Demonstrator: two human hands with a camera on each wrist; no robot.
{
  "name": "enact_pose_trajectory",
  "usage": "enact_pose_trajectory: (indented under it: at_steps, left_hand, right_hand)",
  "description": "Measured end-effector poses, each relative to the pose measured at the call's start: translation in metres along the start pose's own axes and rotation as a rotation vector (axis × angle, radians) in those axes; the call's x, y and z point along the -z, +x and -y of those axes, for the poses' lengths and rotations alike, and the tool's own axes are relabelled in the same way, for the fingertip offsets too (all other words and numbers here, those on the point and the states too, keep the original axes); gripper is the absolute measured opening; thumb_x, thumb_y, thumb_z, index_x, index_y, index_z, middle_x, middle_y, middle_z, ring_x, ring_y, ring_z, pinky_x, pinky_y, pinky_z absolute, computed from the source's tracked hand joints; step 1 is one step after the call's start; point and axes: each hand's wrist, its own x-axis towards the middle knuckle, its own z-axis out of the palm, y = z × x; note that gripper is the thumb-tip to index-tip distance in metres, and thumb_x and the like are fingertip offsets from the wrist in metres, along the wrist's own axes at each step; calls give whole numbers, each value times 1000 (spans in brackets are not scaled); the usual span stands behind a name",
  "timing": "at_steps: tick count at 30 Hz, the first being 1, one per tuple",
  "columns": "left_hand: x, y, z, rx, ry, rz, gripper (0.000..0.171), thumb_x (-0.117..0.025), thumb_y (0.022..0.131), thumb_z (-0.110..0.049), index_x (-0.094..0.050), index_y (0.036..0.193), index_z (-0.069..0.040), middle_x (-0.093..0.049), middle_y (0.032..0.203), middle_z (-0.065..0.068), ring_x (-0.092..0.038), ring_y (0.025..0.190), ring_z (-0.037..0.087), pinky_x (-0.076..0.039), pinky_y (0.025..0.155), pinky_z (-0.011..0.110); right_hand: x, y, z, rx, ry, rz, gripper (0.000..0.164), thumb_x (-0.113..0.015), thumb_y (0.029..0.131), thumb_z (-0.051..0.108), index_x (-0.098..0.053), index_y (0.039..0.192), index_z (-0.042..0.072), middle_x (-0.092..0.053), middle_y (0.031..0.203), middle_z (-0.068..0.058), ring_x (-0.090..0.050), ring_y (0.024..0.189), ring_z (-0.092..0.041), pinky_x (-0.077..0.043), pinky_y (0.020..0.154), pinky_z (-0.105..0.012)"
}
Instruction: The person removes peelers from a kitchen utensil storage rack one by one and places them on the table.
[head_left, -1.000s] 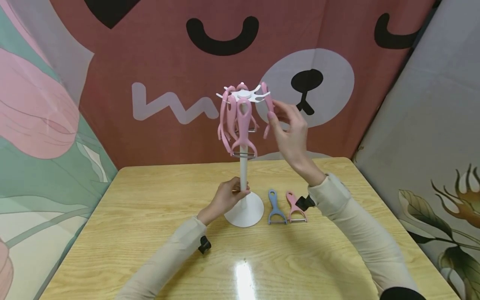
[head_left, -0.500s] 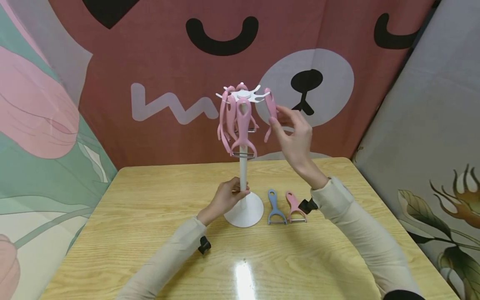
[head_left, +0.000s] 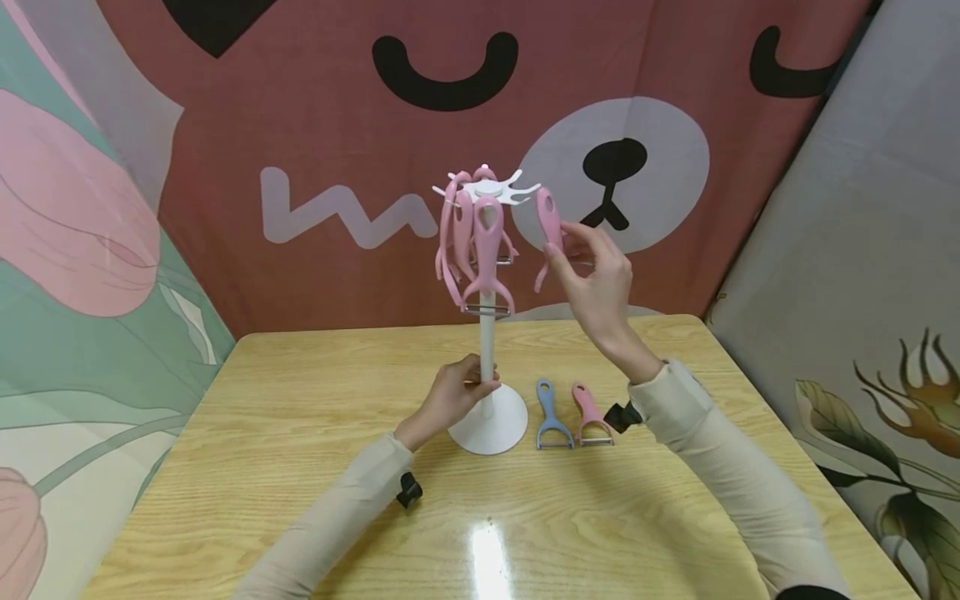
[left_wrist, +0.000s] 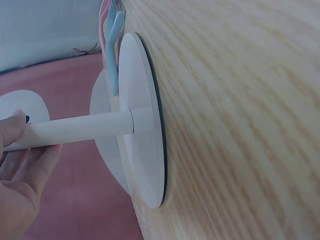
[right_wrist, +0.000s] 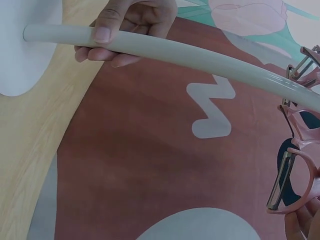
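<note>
My left hand [head_left: 448, 392] grips the lower pole of a white hanging stand [head_left: 487, 337]. In the left wrist view its fingers wrap the pole above the round base [left_wrist: 137, 170]. My right hand [head_left: 602, 283] pinches the handle of a pink peeler [head_left: 550, 218] between thumb and fingers. That peeler's holed end is beside the tip of a right-hand hook, apparently just off it. Several other pink peelers hang from the hooks, the front one [head_left: 487, 242] facing me. In the right wrist view, the peeler blade [right_wrist: 281, 180] shows near my right fingertips.
Right of the stand's base, a blue peeler [head_left: 549, 417] and another pink peeler [head_left: 588, 408] lie side by side on the wooden table [head_left: 300, 467]. A printed bear curtain [head_left: 337, 125] hangs behind the table; patterned cloths hang at both sides.
My right hand has drawn the pink peeler right and slightly down, from on the hook to beside its tip. My left hand and the stand have stayed put.
</note>
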Motion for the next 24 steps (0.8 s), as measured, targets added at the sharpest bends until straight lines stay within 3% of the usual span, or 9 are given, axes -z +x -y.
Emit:
enact_pose_trajectory:
  at_steps: [8,11,17,24]
  left_hand:
    - [1,0,1,-19,-3,-2,20,-72,91,-9,-64,107,0,-73,97,9,-71,91,22,-58,79,27]
    - [0,0,1,-23,-4,-6,20,-72,91,-9,-65,107,0,-73,97,10,-72,91,22,-58,79,26]
    - [0,0,1,-22,5,-5,20,-73,90,-9,-65,107,0,-73,97,10,-72,91,23,-58,79,26]
    - [0,-1,1,-16,-2,-8,21,-73,90,-9,-65,107,0,-73,97,10,-72,91,22,-58,79,27]
  right_hand:
    - [2,-4,-3,22,-7,6,28,-73,84,-11,-63,110,-17,-64,89,-28,-64,78,-39,-54,68,-52]
    - [1,-6,-12,14,-11,9,29,-74,84,-9,-64,111,-16,-64,90,-28,-64,78,-39,-54,68,-46]
    - [-1,-14,-42,-1,-24,22,32,-77,86,1,-66,115,-8,-67,94,-20,-66,80,-30,-54,69,-37]
    - [1,-20,-52,-32,-30,55,34,-77,89,13,-68,118,0,-68,97,-12,-67,83,-20,-56,71,-34]
